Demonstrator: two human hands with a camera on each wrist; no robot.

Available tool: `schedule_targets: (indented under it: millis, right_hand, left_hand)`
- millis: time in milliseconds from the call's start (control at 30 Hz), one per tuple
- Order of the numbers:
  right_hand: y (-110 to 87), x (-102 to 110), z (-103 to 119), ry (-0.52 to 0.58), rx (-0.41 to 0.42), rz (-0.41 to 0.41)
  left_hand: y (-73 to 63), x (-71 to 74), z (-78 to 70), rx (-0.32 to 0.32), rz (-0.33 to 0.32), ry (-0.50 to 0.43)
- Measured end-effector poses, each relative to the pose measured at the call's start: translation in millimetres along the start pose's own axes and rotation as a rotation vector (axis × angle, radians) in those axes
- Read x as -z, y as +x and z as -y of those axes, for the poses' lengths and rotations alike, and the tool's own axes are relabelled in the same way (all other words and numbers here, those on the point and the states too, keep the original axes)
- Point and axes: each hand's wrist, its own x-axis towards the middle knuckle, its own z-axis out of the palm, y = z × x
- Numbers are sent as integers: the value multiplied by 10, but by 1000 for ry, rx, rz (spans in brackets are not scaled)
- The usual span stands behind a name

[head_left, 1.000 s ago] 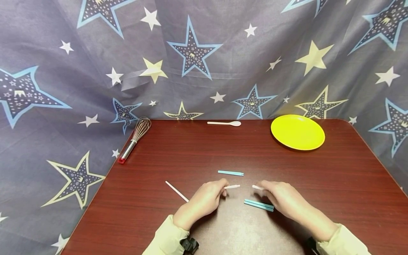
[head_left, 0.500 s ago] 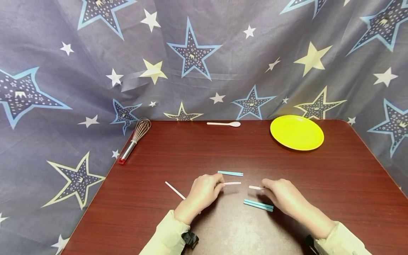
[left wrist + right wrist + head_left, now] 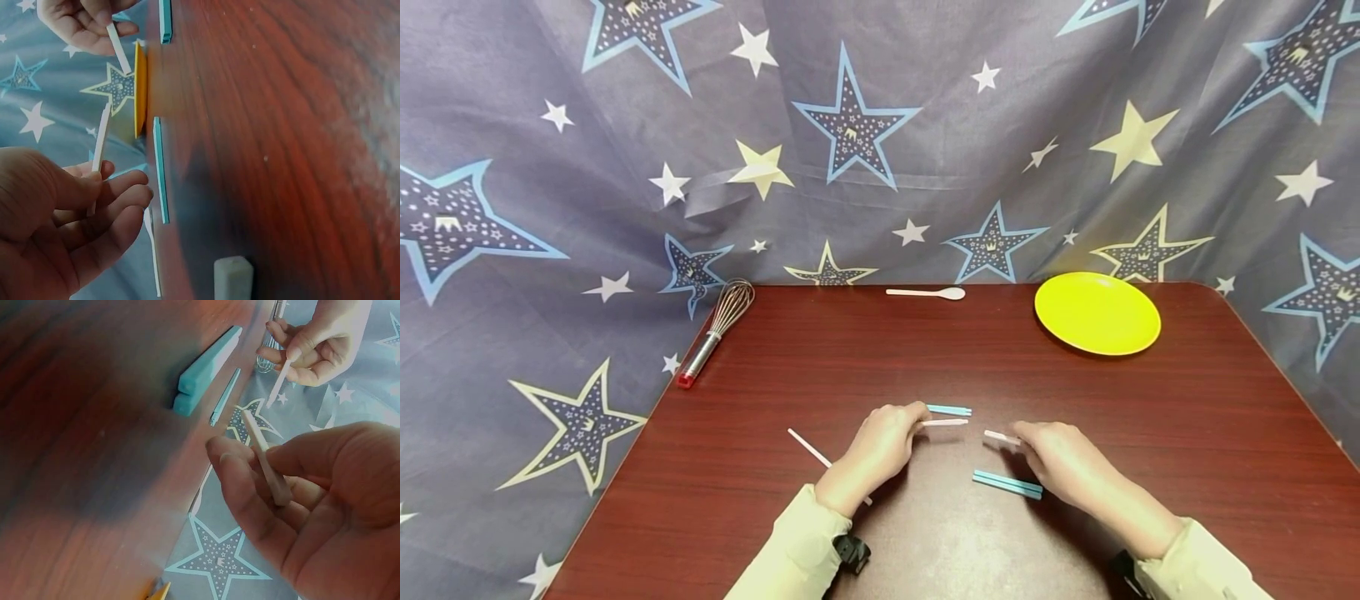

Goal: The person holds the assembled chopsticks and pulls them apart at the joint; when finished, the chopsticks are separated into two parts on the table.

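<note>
My left hand (image 3: 876, 446) pinches a short white chopstick piece (image 3: 945, 422) between thumb and fingers, its free end pointing right. Opposite it, my right hand (image 3: 1063, 458) pinches a second white chopstick piece (image 3: 1000, 437) that points left. A small gap separates the two ends. In the left wrist view both white pieces are held up off the table. Below the gap lie light blue chopstick pieces (image 3: 1007, 484) side by side. Further light blue pieces (image 3: 951, 410) lie just beyond my left fingers, partly hidden. Another white chopstick piece (image 3: 808, 447) passes under my left wrist.
On the brown table (image 3: 820, 350) a whisk (image 3: 715, 329) with a red-tipped handle lies along the left edge. A white spoon (image 3: 925, 292) is at the back edge, with a yellow plate (image 3: 1097, 314) at the back right. A star-patterned cloth (image 3: 880, 150) hangs behind.
My left hand has moved away from me with its white piece, now covering part of the far blue pieces. The right hand's piece has shifted slightly left, narrowing the gap.
</note>
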Motion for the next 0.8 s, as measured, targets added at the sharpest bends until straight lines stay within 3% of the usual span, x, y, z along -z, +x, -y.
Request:
schedule_targets:
  millis: [233, 500, 800]
  right_hand:
    - [-11, 0, -7, 15, 21, -66]
    - [-22, 3, -28, 19, -25, 1]
    - [-27, -11, -24, -33, -69, 60]
  left_hand:
    - [31, 10, 34, 20, -5, 59]
    - [87, -13, 53, 58, 8, 122]
    - [162, -48, 60, 36, 21, 232]
